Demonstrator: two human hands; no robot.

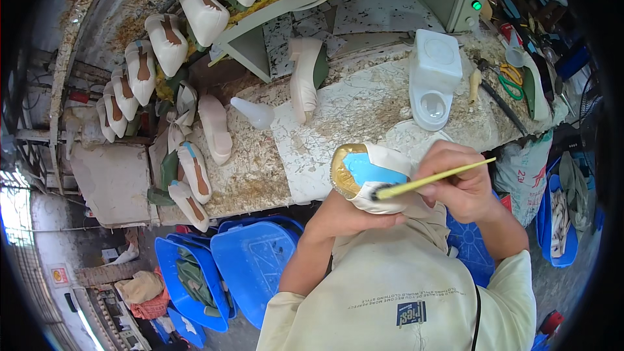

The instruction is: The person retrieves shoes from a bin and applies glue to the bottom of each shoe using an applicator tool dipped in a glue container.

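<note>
My left hand [356, 213] is closed around a shoe upper [380, 157] stretched over a last, its underside turned up. That underside shows a gold rim, a blue insole patch and white folded material along the edges. My right hand [460, 181] grips a brush [432, 181] with a yellow handle. The brush's dark bristles touch the white edge of the shoe upper on the side near me. Beyond my right hand, a translucent white plastic container [437, 68] with a round open cup at its near end stands on the bench.
On the workbench [250, 175] lie a pale sole [214, 129], a white plastic cone [255, 114] and a beige shoe [304, 81]. White shoes on lasts [169, 44] line a rack at left. Scissors [511, 81] lie at right. Blue bins [253, 266] stand below the bench.
</note>
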